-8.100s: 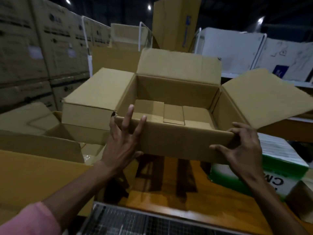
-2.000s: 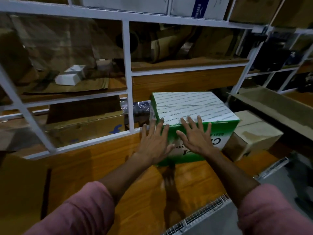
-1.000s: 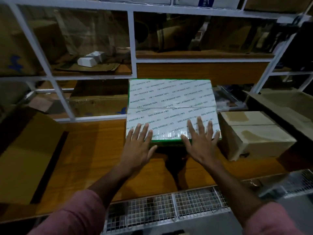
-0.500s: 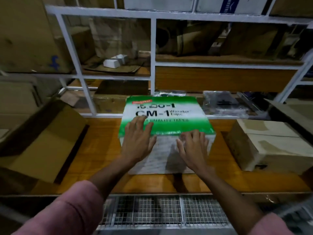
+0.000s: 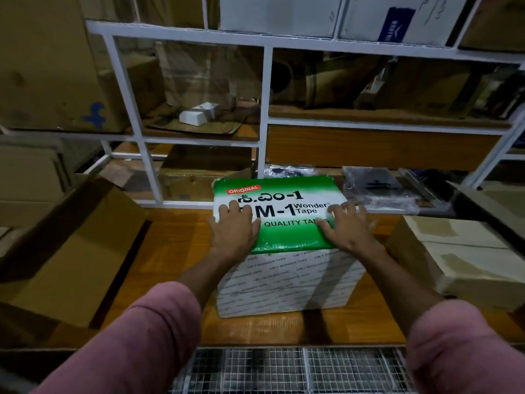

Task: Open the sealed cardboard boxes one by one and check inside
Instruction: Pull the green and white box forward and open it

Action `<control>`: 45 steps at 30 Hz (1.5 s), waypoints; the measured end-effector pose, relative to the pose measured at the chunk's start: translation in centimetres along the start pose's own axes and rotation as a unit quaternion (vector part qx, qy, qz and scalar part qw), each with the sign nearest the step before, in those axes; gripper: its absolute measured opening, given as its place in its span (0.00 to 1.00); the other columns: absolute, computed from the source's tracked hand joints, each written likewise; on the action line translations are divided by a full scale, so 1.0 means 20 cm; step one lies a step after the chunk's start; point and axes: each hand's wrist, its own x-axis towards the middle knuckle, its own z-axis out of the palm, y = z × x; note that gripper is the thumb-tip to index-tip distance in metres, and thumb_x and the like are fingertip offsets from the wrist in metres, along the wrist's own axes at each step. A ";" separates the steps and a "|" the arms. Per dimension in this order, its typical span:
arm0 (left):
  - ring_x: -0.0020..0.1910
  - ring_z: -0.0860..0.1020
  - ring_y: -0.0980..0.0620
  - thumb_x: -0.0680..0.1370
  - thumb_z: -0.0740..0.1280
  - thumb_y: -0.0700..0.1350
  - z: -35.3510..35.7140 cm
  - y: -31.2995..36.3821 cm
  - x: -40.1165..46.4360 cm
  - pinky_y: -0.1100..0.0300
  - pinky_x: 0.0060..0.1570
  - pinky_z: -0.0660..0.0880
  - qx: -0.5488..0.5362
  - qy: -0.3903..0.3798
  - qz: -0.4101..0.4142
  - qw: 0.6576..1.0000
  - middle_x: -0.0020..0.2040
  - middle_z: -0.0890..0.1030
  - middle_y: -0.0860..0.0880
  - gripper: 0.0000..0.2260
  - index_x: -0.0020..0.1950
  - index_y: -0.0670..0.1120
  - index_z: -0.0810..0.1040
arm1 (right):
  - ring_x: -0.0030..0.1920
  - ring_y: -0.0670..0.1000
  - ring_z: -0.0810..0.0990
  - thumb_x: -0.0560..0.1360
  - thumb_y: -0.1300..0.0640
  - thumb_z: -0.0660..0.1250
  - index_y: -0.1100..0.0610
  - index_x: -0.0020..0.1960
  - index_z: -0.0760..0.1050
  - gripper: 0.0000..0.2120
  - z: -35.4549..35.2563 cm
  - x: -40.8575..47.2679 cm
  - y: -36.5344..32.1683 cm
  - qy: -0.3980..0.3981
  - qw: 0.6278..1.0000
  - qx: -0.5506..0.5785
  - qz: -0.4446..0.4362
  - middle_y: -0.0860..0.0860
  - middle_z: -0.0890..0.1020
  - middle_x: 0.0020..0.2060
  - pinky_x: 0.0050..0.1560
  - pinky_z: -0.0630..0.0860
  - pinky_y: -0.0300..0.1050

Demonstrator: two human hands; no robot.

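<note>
Hands lie flat, fingers spread: left hand (image 5: 234, 233) and right hand (image 5: 348, 227) press the green printed face of the sealed box (image 5: 284, 251) at frame centre on the desk (image 5: 170, 251), probably steadying it to find its seam.

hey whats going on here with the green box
A person in pink sleeves has both hands flat on the top of a green and white Wonder Tape box standing on a wooden shelf. The left hand and right hand rest on its green face, fingers spread. The box looks closed, not yet opened. An open brown carton lies to the left, a closed pale one to the right.
</note>
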 end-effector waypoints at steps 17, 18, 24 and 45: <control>0.73 0.60 0.43 0.78 0.58 0.66 0.02 -0.07 -0.30 0.36 0.55 0.75 -0.018 0.060 0.046 0.997 0.77 0.61 0.50 0.25 0.71 0.55 0.67 | 0.73 0.60 0.64 0.74 0.28 0.54 0.44 0.75 0.66 0.34 0.17 -0.36 0.05 0.160 0.986 0.054 0.005 0.50 0.62 0.77 0.63 0.68 0.67; 0.73 0.60 0.42 0.78 0.60 0.65 0.01 -0.08 -0.31 0.37 0.54 0.76 -0.018 0.073 0.055 0.996 0.77 0.61 0.50 0.24 0.71 0.55 0.67 | 0.73 0.60 0.64 0.74 0.28 0.56 0.44 0.74 0.67 0.33 0.18 -0.39 0.04 0.178 0.982 0.063 0.002 0.50 0.63 0.76 0.62 0.69 0.66; 0.72 0.63 0.37 0.77 0.64 0.63 0.11 -0.32 -0.41 0.32 0.53 0.74 0.045 0.109 0.072 0.990 0.79 0.63 0.44 0.28 0.74 0.51 0.70 | 0.78 0.67 0.56 0.73 0.34 0.65 0.47 0.71 0.71 0.30 0.42 -0.51 -0.10 0.219 0.966 0.130 -0.036 0.56 0.63 0.75 0.66 0.63 0.73; 0.57 0.71 0.45 0.80 0.59 0.57 0.10 -0.34 -0.45 0.47 0.55 0.72 -0.011 0.156 0.145 0.977 0.59 0.75 0.45 0.19 0.66 0.48 0.70 | 0.52 0.54 0.73 0.78 0.55 0.65 0.56 0.53 0.78 0.07 0.33 -0.41 -0.43 0.353 0.915 0.161 -0.111 0.53 0.78 0.49 0.50 0.65 0.50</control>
